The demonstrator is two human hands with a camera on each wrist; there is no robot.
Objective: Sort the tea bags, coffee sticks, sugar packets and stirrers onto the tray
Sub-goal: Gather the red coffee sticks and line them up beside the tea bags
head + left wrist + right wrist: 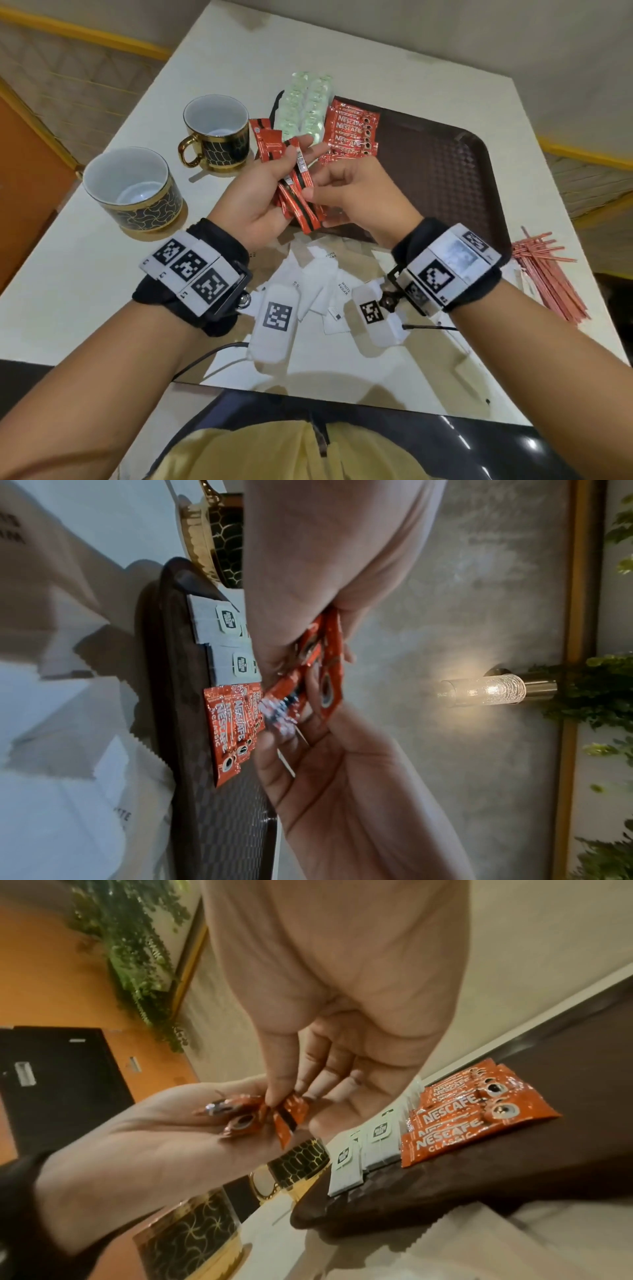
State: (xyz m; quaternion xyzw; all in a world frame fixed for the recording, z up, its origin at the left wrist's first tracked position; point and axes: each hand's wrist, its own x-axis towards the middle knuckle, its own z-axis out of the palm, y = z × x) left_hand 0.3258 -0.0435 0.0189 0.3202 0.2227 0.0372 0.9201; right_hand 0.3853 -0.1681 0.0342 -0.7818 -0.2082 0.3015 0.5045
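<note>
Cradling a fan of coffee sticks (297, 192) palm-up above the table, the left hand (255, 202) curls its fingers round them, while the right hand (356, 198) pinches one stick's end between thumb and forefinger. Beyond both hands, more coffee sticks (351, 132) and tea bags (306, 106) lie on the tray (445, 164); sugar packets (318, 284) lie beneath the wrists, stirrers (544, 274) right of the right wrist. Only the wrist views show the tea-bag tags (380, 1130).
</note>
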